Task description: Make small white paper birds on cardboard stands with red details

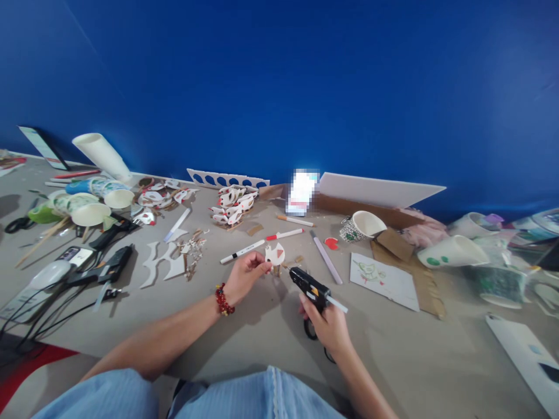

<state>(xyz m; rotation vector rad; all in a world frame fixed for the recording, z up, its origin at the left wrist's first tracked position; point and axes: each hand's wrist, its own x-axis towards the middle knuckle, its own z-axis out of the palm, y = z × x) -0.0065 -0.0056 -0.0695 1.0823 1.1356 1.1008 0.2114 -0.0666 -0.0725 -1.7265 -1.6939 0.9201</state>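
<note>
Sitting between the hands point(286, 302), the white cutout point(275, 254) touches the left fingertips point(265, 266)

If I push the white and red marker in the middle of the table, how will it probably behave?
The white and red marker may roll easily, since its barrel looks slim and rounded. It is probably stiff, as it looks quite straight. One end lies close to the black and white marker, so a push toward that end might move both.

L hand point(247, 276) in fingertip pinch, R hand point(327, 326) w/ curled grip, both forearms point(170, 329) point(367, 375) fwd & angled inward
</note>
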